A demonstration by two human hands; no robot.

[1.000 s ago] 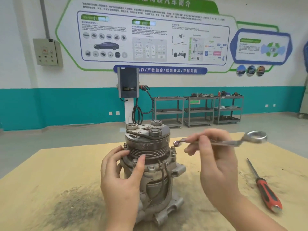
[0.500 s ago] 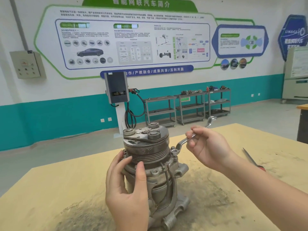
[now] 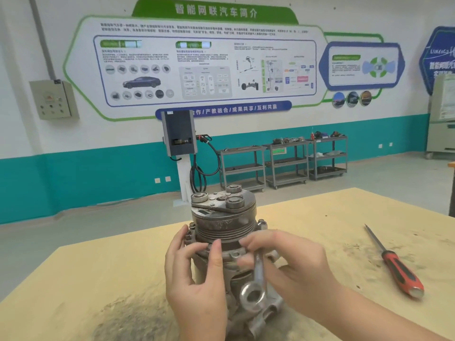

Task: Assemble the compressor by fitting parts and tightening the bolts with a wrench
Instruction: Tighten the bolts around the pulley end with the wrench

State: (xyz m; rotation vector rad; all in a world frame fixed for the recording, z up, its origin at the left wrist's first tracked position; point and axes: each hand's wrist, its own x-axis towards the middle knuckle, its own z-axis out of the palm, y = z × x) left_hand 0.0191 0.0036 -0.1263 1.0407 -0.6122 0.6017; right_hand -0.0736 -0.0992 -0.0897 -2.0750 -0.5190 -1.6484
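Note:
A grey metal compressor (image 3: 222, 217) stands upright on the wooden table (image 3: 86, 279), its grooved pulley and bolted top plate facing up. My left hand (image 3: 197, 274) grips its housing from the near left, thumb on the flange just below the pulley. My right hand (image 3: 288, 262) holds a silver ring wrench (image 3: 257, 279) against the front of the compressor. The wrench's free ring end hangs down toward me; its upper end is hidden under my fingers near the flange bolts.
A red-and-black handled screwdriver (image 3: 396, 267) lies on the table to the right. Grey dust is smeared over the tabletop near the compressor's base. Beyond the table are a charging post (image 3: 179, 136) and metal shelf carts (image 3: 285, 161) along the wall.
My right hand swung the wrench from the compressor's right side, handle pointing away, round to its front, with the handle now hanging down. My left hand stayed on the housing.

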